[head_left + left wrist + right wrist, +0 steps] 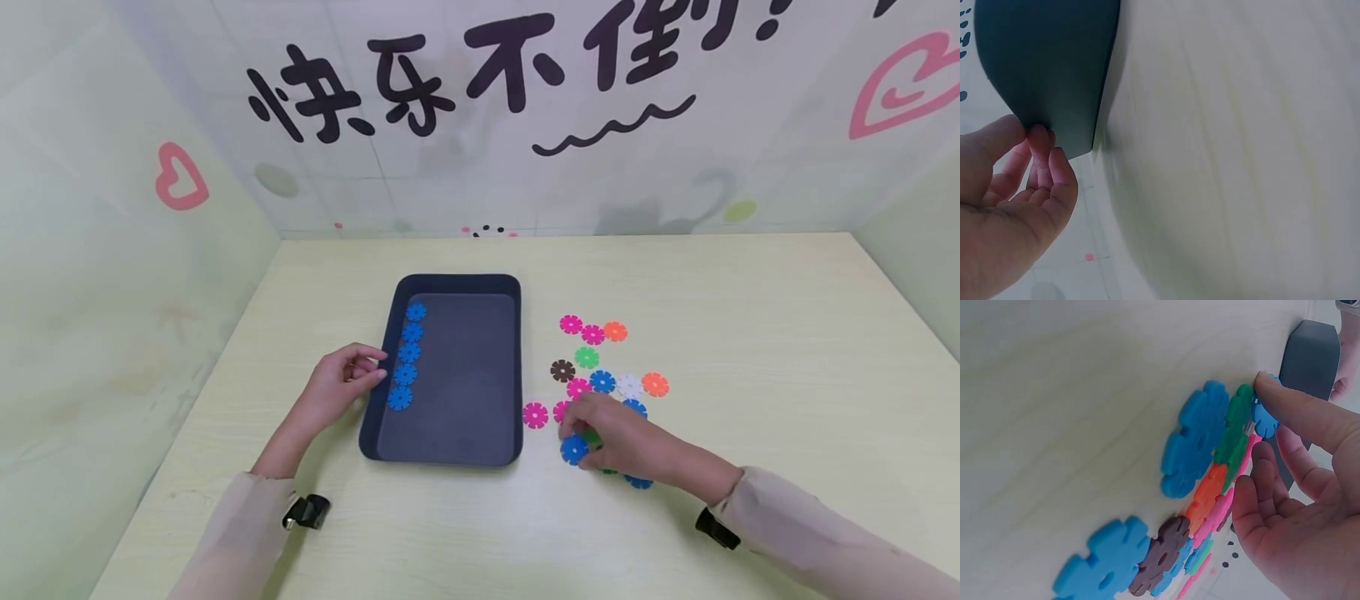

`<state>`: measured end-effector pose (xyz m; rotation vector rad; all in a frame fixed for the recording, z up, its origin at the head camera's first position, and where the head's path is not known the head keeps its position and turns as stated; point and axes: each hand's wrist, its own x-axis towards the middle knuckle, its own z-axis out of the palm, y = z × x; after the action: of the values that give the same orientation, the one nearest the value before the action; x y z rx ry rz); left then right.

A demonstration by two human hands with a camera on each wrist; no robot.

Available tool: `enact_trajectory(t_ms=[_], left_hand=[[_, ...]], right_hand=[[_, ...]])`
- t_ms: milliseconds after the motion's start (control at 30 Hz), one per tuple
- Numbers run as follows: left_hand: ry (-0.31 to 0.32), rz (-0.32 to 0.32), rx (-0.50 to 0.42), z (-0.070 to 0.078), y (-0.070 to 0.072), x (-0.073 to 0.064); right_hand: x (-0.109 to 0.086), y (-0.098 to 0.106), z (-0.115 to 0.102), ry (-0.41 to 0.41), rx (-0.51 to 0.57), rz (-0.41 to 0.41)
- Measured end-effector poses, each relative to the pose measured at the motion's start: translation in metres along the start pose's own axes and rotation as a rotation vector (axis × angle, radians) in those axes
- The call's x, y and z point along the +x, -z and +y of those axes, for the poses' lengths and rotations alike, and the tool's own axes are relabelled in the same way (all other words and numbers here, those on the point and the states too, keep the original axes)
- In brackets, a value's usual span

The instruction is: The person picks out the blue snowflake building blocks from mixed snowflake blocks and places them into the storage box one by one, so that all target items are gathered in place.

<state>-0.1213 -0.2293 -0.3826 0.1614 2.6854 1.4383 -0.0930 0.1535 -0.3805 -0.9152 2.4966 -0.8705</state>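
A dark rectangular tray (450, 454) stands on the table, with a column of several blue snowflake discs (407, 353) along its left inner side. My left hand (341, 379) pinches the tray's left rim between thumb and fingertips, as the left wrist view shows at the tray wall (1047, 69). Right of the tray, my right hand (618, 437) holds a blue snowflake disc (574, 449) between thumb and forefinger. In the right wrist view that disc (1265, 415) appears between the fingertips, partly hidden by the thumb. Other discs lie beneath this hand, partly covered.
Loose snowflake discs lie scattered right of the tray: several pink ones (535, 415), orange ones (656, 384), a green one (587, 357), a brown one (562, 371) and a white one (630, 385). A printed wall (450, 183) rises behind the table.
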Motion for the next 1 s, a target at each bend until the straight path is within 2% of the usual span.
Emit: enact_trajectory(t_ms=[333,500,767,1000], left_hand=[[0.002,0.001,0.000,0.001,0.000,-0.001],[0.000,0.003,0.000,0.000,0.000,-0.001],[-0.001,0.009,0.011,0.001,0.000,-0.001],[0.001,0.011,0.011,0.000,0.000,-0.001]], right_hand=[[-0.003,-0.004,-0.002,0.092,-0.111,0.035],[-0.004,-0.005,-0.004,0.133,-0.077,0.031],[-0.006,-0.003,-0.008,0.142,-0.023,0.012],[-0.004,-0.002,-0.010,0.185,-0.021,0.017]])
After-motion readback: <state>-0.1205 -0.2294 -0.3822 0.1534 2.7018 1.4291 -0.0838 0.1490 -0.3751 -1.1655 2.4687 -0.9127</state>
